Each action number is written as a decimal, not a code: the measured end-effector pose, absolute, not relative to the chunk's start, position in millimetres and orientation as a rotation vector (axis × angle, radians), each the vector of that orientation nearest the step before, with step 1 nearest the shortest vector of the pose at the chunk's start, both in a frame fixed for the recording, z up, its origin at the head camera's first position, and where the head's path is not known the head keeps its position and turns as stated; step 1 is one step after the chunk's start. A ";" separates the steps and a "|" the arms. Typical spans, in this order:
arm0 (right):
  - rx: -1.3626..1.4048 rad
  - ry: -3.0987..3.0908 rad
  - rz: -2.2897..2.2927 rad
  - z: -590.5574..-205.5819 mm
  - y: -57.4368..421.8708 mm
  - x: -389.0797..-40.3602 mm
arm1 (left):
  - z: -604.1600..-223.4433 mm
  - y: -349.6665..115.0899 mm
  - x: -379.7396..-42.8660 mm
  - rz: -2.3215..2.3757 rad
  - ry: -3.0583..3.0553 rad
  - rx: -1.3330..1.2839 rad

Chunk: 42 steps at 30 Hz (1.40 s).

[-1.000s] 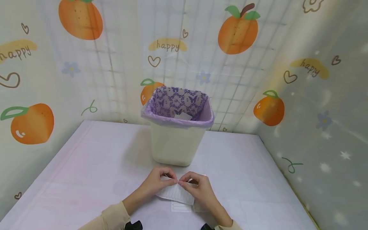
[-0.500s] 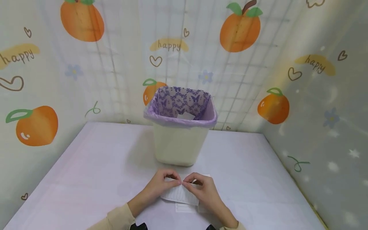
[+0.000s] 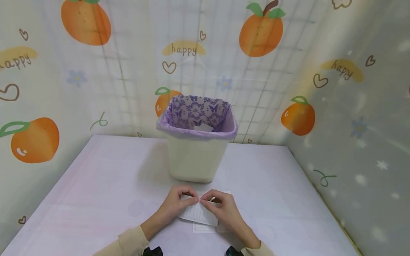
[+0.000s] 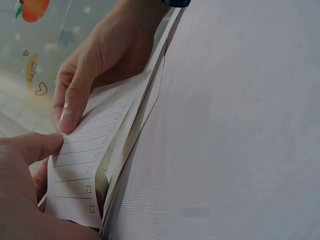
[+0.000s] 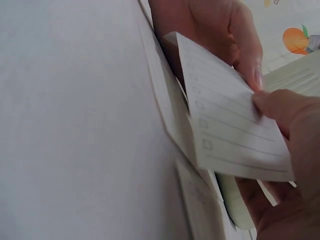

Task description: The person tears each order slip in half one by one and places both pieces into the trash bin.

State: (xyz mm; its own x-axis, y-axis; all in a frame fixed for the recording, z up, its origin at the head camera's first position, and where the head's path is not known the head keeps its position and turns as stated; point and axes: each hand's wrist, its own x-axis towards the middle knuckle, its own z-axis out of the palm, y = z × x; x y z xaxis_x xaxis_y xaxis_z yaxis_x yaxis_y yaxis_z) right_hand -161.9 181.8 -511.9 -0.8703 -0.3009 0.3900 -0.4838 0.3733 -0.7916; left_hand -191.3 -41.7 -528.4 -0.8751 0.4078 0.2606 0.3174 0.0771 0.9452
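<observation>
Both hands meet over a lined paper sheet printed with small checkboxes, held tilted just above the table. My left hand pinches its upper edge between thumb and fingers. Close beside it, my right hand pinches the same edge, the two thumb tips nearly touching. In the left wrist view the sheet looks whole, its lines and boxes facing me. The right wrist view shows the sheet slightly bent between both thumbs. More lined paper lies on the table beneath, partly hidden by the held sheet and right hand.
A cream trash bin stands behind the hands, lined with a purple butterfly-patterned bag. White paper pieces show inside it. The white table meets printed curtains at the back and sides.
The head view shifts slightly. Both hands keep pinching the sheet in nearly the same place, and the bin has not moved.
</observation>
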 end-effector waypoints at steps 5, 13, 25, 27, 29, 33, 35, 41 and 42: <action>0.712 -2.440 1.522 -513.6 179.6 -161.6 | -531.3 -43.0 -190.4 1.988 2.230 0.774; 0.712 -2.428 1.490 -514.5 180.4 -160.6 | -529.9 -41.4 -188.3 1.999 2.220 0.770; 0.672 -2.434 1.515 -511.0 178.8 -164.0 | -523.1 -42.0 -189.8 1.998 2.227 0.726; 0.697 -2.420 1.497 -505.5 178.0 -166.5 | -518.4 -42.1 -191.2 1.998 2.234 0.712; 0.720 -2.399 1.472 -500.1 177.7 -167.1 | -513.6 -41.5 -191.7 1.995 2.242 0.715; 0.754 -2.364 1.428 -490.3 176.9 -169.2 | -505.3 -41.1 -194.6 2.005 2.249 0.747; 0.764 -2.351 1.406 -486.2 176.6 -170.0 | -501.4 -41.2 -196.2 2.008 2.256 0.775; 0.774 -2.338 1.349 -474.1 176.8 -171.6 | -486.2 -43.3 -197.9 1.996 2.272 0.792; 0.775 -2.342 1.341 -471.3 176.8 -171.9 | -483.0 -43.9 -197.9 1.984 2.280 0.787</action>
